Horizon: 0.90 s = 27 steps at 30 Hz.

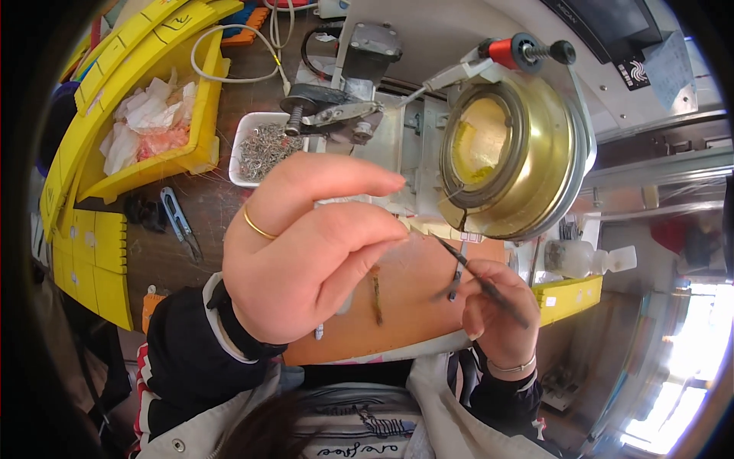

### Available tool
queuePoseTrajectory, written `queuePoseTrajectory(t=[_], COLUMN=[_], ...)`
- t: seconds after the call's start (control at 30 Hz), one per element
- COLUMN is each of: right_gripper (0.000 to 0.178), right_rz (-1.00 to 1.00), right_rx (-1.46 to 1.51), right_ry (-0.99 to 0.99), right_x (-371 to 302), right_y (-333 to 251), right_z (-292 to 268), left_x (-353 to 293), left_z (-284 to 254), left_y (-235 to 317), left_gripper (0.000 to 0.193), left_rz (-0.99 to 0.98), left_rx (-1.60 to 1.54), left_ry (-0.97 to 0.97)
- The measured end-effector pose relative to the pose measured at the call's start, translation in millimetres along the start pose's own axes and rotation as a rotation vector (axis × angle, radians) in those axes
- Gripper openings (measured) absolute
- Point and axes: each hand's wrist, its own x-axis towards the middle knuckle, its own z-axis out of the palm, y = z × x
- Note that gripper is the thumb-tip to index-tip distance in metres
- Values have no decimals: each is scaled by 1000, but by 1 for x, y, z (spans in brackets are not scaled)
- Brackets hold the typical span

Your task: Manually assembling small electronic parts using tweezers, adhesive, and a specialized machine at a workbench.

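Note:
My left hand (294, 249), with a gold ring on one finger, is raised over the brown work surface (417, 306). Its thumb and a finger pinch together, and whatever is between their tips is too small to make out. To its right, my right hand (501, 310) grips dark tweezers (493, 291). Their points reach up and left, close to the left fingertips. Beneath the hands, a thin stained stick-like tool (377, 294) lies on the surface. A slim greyish tool (461, 268) lies behind the tweezers, partly hidden.
Beyond my hands stands a machine with a brass-coloured round cup (543, 161) and a jointed metal arm (336, 115). A white tray (237, 172) holds many small metal parts. Left are blue thread snips (177, 218) and a yellow bin (206, 115) of crumpled tissue; right, a white bottle (573, 258).

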Motion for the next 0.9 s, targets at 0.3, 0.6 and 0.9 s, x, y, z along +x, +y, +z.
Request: queuePoseTrajectory(t=[0.3,0.6,0.9], right_gripper=[38,41,44], right_rz=[-240,-534,-582], right_rx=[-399,-1007,-1170], right_ry=[94,222,273], right_x=[-2,-6,-8], right_y=[3,6,-6], right_z=[0,3,9], left_x=[-1,-3,3], left_z=[1,4,7], left_y=[0,0,-1], left_gripper=[22,20,22], left_rz=[-41,-67,-30], left_rx=[-87,-101,-90], left_ry=[-35,-43,-77])
